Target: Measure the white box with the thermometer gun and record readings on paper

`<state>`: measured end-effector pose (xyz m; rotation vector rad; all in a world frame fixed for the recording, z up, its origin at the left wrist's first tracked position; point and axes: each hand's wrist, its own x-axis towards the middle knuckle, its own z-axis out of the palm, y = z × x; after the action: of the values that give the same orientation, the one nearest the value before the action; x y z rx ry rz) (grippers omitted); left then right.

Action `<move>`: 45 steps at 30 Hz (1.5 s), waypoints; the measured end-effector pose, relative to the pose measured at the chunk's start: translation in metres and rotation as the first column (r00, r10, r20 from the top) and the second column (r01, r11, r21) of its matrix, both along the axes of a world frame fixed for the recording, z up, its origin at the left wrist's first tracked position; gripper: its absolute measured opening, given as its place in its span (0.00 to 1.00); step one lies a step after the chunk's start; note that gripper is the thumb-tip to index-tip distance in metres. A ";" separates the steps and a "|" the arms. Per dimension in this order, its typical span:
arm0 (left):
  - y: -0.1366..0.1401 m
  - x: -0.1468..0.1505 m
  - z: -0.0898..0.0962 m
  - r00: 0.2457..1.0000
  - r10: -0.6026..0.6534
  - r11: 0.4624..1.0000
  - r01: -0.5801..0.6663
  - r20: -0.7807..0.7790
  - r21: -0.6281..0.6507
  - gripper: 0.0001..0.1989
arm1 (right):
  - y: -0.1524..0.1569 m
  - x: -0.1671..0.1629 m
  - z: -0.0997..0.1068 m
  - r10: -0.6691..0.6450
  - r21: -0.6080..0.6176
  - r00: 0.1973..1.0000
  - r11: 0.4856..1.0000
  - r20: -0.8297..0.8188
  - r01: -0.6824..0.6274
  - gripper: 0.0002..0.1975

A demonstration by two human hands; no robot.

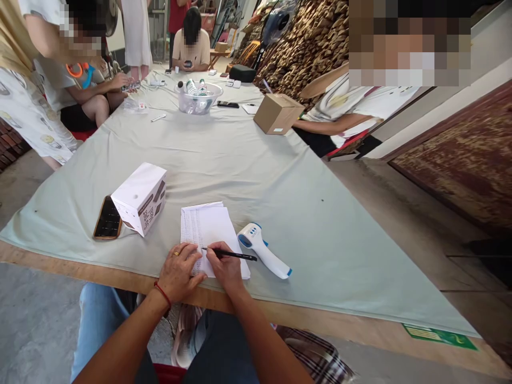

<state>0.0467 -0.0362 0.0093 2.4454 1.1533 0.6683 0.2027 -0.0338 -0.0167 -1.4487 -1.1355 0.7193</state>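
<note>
A pad of white paper lies near the table's front edge, with columns of small handwriting down its left side. My right hand grips a black pen, its tip on or just above the page beside the writing. Flat on the paper's lower left rests my left hand, fingers stretched out, with a ring and a red wrist cord. Just right of the pad is a white and blue infrared thermometer. To the left stand a white printed box and a smartphone.
A pale cloth covers the long table. Farther back are a clear plastic basin of bottles and a cardboard box beside a seated person. Other people sit or stand around the left and far sides.
</note>
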 end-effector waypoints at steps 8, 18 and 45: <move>0.000 0.000 0.001 1.000 0.002 1.000 -0.002 -0.008 0.002 0.19 | 0.000 -0.002 0.004 0.003 0.007 1.000 1.000 -0.007 -0.003 0.07; 0.001 0.000 0.002 1.000 -0.003 1.000 0.003 -0.006 0.011 0.19 | 0.000 -0.001 0.002 -0.022 0.008 1.000 1.000 0.006 0.022 0.08; 0.001 -0.001 0.000 1.000 -0.008 1.000 0.009 -0.015 0.019 0.18 | -0.001 0.001 0.001 -0.072 0.045 0.997 0.996 0.014 0.071 0.07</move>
<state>0.0458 -0.0349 0.0097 2.4739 1.1467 0.6625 0.2034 -0.0344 -0.0156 -1.4521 -1.0990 0.6305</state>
